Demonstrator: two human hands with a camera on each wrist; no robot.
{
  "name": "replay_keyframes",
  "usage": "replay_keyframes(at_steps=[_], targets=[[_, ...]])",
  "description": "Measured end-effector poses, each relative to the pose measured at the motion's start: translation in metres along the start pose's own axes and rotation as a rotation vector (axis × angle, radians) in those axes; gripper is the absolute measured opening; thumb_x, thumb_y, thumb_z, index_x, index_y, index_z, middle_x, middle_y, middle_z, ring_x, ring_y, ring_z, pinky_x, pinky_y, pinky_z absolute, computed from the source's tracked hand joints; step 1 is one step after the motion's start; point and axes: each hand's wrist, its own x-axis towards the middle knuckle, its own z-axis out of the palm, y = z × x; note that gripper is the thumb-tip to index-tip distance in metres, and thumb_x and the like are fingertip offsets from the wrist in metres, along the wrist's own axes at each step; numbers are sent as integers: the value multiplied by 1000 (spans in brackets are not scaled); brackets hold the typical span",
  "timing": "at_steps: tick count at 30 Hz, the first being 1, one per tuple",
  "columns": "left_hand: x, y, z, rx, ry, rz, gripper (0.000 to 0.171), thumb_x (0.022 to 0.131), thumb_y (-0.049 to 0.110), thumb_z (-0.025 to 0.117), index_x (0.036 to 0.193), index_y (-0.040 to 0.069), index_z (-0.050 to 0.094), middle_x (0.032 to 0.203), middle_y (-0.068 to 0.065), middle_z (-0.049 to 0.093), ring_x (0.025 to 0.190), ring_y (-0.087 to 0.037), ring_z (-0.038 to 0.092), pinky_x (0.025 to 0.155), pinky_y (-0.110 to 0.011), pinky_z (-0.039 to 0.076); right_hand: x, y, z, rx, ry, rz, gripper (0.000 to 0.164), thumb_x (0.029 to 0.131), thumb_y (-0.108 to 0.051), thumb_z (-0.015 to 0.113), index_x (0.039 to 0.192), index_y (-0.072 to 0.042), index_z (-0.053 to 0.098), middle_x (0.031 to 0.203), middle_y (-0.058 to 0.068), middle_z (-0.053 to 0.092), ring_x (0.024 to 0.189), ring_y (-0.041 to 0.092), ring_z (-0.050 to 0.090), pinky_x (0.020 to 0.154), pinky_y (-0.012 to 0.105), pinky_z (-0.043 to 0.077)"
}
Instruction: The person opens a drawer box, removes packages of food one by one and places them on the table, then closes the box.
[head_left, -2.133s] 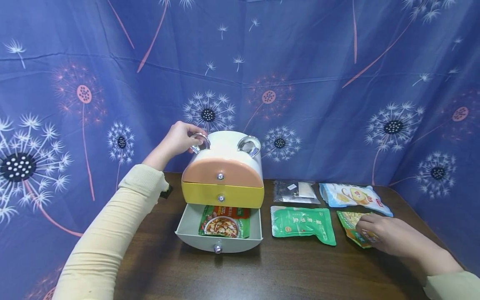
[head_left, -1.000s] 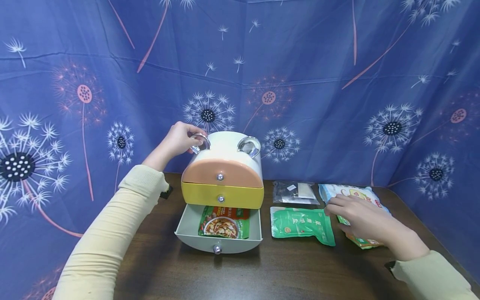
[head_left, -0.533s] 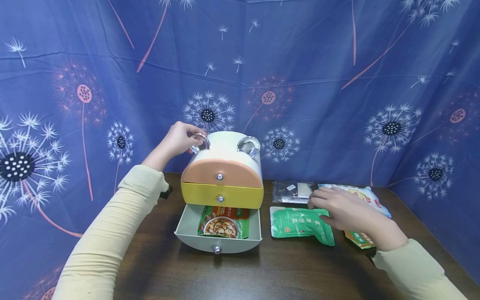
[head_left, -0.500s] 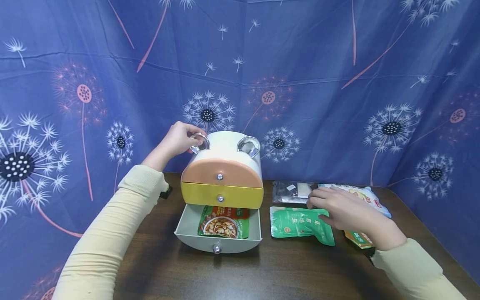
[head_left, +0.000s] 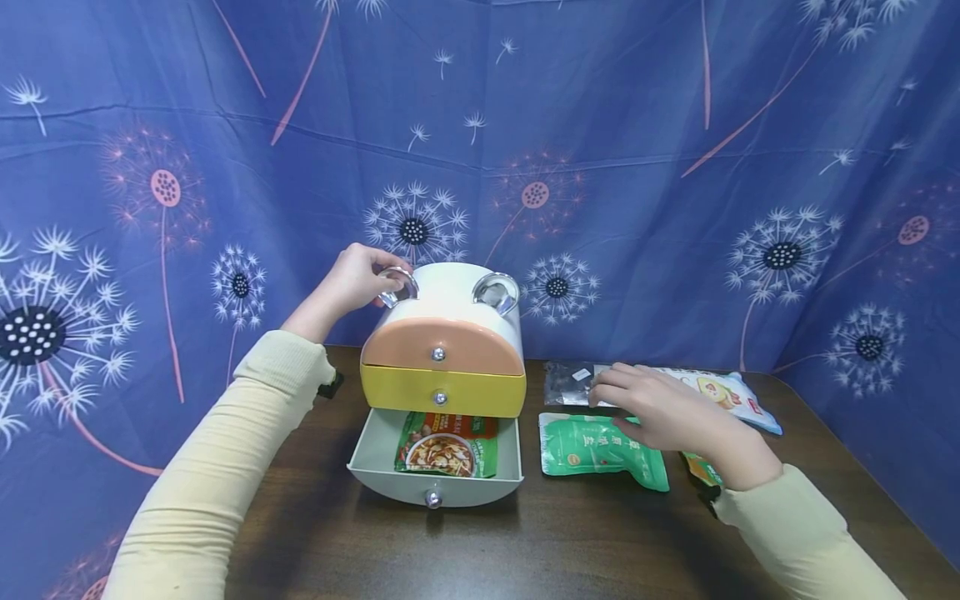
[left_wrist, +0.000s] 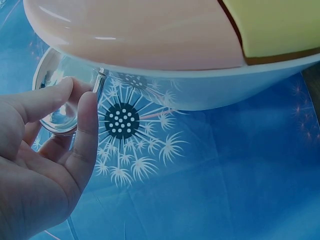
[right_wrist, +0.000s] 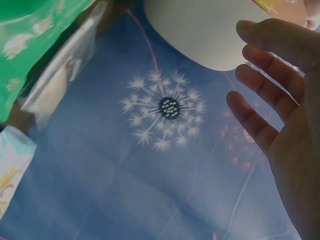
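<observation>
At the left, my left hand pinches a silver round ear on top of a small drawer cabinet. The left wrist view shows thumb and fingers on either side of that ear. The cabinet's lowest drawer is pulled out, with a red and green food packet lying in it. My right hand hovers over the packets on the right, holding nothing. Its fingers, loosely bent, are spread in the right wrist view. Beneath it lie a green pouch and a clear plastic bag.
A blue and white bag lies at the back right of the table. Partly behind my right wrist is an orange and green packet. Behind everything hangs a blue dandelion-print cloth.
My right hand has left the orange and green packet and moved leftward, over the green pouch toward the clear bag. My left hand stays on the silver ear.
</observation>
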Motion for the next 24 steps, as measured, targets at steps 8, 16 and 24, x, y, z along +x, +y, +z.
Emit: replay_keyframes(at_steps=[8,16,24], targets=[[0,0,0,12,-1,10,22,87,12,67,109,14,71,111,-9,67,52,-16,63,52,-28,54,27,-5,-5,17,19,-1,37,72,-8,76,105,-15,64,105,-2,60,93,14,57,75,33,53],[1,0,0,5,-1,10,22,87,12,67,108,14,71,110,-9,67,54,-20,65,53,-28,54,52,-14,-13,59,12,21,38,74,-11,78,108,-20,64,111,-5,60,98,13,57,80,32,53],[0,1,-1,5,-10,3,23,87,12,67,110,14,71,110,-9,67,52,-17,63,52,-28,54,71,-20,-9,90,69,-29,36,76,-9,75,109,-17,64,109,-5,60,97,12,57,79,30,53]])
